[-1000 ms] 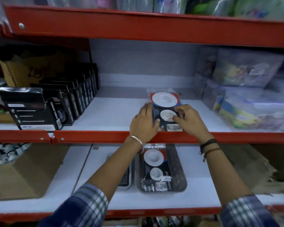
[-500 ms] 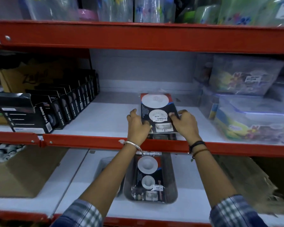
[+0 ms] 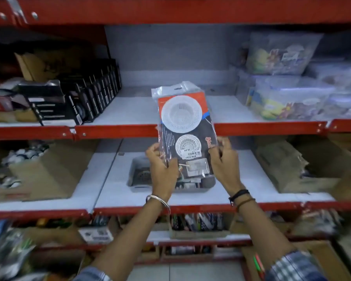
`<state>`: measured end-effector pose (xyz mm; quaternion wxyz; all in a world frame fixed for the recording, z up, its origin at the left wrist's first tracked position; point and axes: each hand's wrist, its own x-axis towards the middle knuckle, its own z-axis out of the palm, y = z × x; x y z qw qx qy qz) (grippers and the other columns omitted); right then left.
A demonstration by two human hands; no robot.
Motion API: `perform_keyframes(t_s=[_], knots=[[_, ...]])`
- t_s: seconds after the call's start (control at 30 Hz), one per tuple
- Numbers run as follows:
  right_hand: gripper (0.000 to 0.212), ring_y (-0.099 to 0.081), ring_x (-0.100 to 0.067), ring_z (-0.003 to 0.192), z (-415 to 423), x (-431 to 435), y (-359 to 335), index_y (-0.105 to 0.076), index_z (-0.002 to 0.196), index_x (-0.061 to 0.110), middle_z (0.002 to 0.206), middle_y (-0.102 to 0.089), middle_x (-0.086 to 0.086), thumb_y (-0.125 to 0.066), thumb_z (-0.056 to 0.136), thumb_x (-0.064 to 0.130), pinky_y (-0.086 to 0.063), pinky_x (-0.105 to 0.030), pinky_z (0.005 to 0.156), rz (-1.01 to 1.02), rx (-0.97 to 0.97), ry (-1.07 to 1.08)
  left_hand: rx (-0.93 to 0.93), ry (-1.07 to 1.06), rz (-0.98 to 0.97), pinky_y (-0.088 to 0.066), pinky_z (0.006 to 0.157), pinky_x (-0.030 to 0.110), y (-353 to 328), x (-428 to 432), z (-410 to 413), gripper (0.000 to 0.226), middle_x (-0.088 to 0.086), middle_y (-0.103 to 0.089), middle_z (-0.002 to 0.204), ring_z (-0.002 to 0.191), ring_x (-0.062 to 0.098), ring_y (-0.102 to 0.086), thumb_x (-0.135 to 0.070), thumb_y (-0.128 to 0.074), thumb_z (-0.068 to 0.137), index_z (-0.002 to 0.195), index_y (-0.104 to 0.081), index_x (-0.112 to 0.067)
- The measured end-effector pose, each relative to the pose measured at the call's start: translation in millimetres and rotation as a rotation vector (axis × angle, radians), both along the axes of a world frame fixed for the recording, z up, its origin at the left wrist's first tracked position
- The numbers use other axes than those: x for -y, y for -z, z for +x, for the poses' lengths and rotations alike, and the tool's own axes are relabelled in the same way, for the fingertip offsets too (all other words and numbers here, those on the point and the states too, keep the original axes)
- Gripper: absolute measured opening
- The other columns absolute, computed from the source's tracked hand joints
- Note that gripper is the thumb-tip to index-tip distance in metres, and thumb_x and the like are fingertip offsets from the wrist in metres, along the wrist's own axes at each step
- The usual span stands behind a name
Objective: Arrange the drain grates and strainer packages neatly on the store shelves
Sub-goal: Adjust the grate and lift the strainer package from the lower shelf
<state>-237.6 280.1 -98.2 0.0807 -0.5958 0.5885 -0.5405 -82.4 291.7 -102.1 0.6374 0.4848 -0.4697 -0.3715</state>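
I have the pack (image 3: 185, 128) up in front of me, off the shelves, upright with its hang tab at the top and the printed face toward me. My left hand (image 3: 162, 169) pinches its lower left edge, thumb on the front and fingers behind; my right hand (image 3: 224, 161) does the same at the lower right. Both hands are closed on the plastic sleeve, not on the white strainers inside. I hold it low and by the edges so the big strainer, the small one and the price label stay in sight and I can check which way it faces.

Beneath the pack, on the lower shelf (image 3: 118, 191), sits the grey tray (image 3: 135, 179) with a round grate (image 3: 143, 175) in its left part; more packs seem to lie in its right part, mostly hidden by my hands. The middle shelf (image 3: 134, 114) behind is bare at its centre, between the black boxes (image 3: 89, 98) on the left and the clear tubs (image 3: 292, 98) on the right. That gap looks like the natural home for this pack, laid flat and square to the front rail.
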Motion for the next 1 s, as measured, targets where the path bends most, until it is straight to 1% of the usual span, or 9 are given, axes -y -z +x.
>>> perform_keyframes(t_s=[0.1, 0.27, 0.4, 0.53, 0.63, 0.73, 0.8, 0.87, 1.0], knots=[[0.027, -0.051, -0.030, 0.051, 9, -35, 40, -0.052, 0.112, 0.013, 0.057, -0.060, -0.010, -0.043, 0.089, 0.022, -0.036, -0.038, 0.048, 0.035, -0.022, -0.017, 0.042, -0.013, 0.035, -0.057, 0.065, 0.054, 40, -36, 10, 0.052, 0.011, -0.054, 0.109, 0.085, 0.043, -0.062, 0.001, -0.050, 0.079, 0.118, -0.035, -0.030], [0.034, -0.053, -0.032, 0.053, 17, -75, 91, -0.052, 0.116, 0.011, 0.060, -0.061, -0.016, -0.040, 0.087, 0.024, -0.040, -0.042, 0.049, 0.148, -0.057, 0.001, 0.056, -0.015, 0.102, -0.054, 0.068, 0.059, 92, -82, 15, 0.057, 0.012, -0.052, 0.109, 0.079, 0.045, -0.057, 0.001, -0.046, 0.074, 0.113, -0.033, -0.040], [0.035, -0.045, -0.022, 0.050, 17, -89, 124, -0.054, 0.116, 0.006, 0.053, -0.049, -0.005, -0.044, 0.085, 0.017, -0.027, -0.031, 0.046, 0.248, -0.051, 0.057, 0.098, -0.007, 0.171, -0.054, 0.072, 0.038, 121, -93, 14, 0.052, -0.007, -0.044, 0.101, 0.082, 0.022, -0.054, 0.013, -0.050, 0.080, 0.114, -0.033, -0.023], [0.032, -0.038, -0.013, 0.046, 14, -75, 143, -0.051, 0.113, 0.005, 0.048, -0.041, 0.000, -0.049, 0.081, 0.010, -0.025, -0.022, 0.044, 0.369, 0.066, 0.135, 0.188, 0.075, 0.262, -0.057, 0.066, 0.047, 145, -73, 13, 0.040, -0.003, -0.049, 0.100, 0.080, 0.021, -0.058, 0.009, -0.056, 0.079, 0.105, -0.044, -0.019], [0.024, -0.040, -0.015, 0.046, 9, -50, 154, -0.048, 0.107, 0.007, 0.049, -0.043, 0.000, -0.053, 0.083, 0.005, -0.026, -0.026, 0.044, 0.466, 0.138, 0.159, 0.309, 0.097, 0.280, -0.057, 0.070, 0.036, 162, -42, 8, 0.034, 0.009, -0.051, 0.107, 0.084, 0.024, -0.058, 0.006, -0.062, 0.077, 0.099, -0.052, -0.018], [0.019, -0.050, -0.024, 0.054, -1, -18, 163, -0.048, 0.104, 0.007, 0.065, -0.058, -0.010, -0.055, 0.087, 0.011, -0.035, -0.027, 0.048, 0.495, 0.181, 0.135, 0.477, 0.126, 0.287, -0.051, 0.078, 0.013, 169, -5, 2, 0.028, 0.014, -0.043, 0.115, 0.090, 0.028, -0.058, 0.013, -0.054, 0.081, 0.105, -0.058, -0.001], [0.017, -0.056, -0.024, 0.063, -7, 6, 170, -0.052, 0.106, 0.006, 0.083, -0.066, -0.015, -0.054, 0.090, 0.013, -0.041, -0.026, 0.053, 0.520, 0.149, 0.110, 0.575, 0.156, 0.318, -0.049, 0.091, 0.028, 171, 20, -2, 0.028, 0.019, -0.042, 0.126, 0.094, 0.029, -0.056, 0.010, -0.049, 0.086, 0.113, -0.056, 0.005], [0.019, -0.058, -0.026, 0.078, -12, 28, 177, -0.058, 0.108, 0.004, 0.102, -0.064, -0.018, -0.050, 0.092, 0.013, -0.048, -0.029, 0.069, 0.510, 0.077, 0.092, 0.637, 0.193, 0.341, -0.043, 0.098, 0.027, 173, 43, -5, 0.027, 0.019, -0.037, 0.135, 0.096, 0.026, -0.055, 0.004, -0.048, 0.090, 0.115, -0.055, 0.008], [0.027, -0.052, -0.037, 0.103, -19, 58, 187, -0.064, 0.112, 0.012, 0.117, -0.052, -0.019, -0.048, 0.093, 0.022, -0.044, -0.041, 0.089, 0.595, -0.268, 0.128, 0.915, 0.216, 0.438, -0.033, 0.106, 0.043, 178, 77, -6, 0.033, 0.007, -0.034, 0.146, 0.131, 0.033, -0.033, -0.026, -0.050, 0.094, 0.120, -0.059, -0.008]])
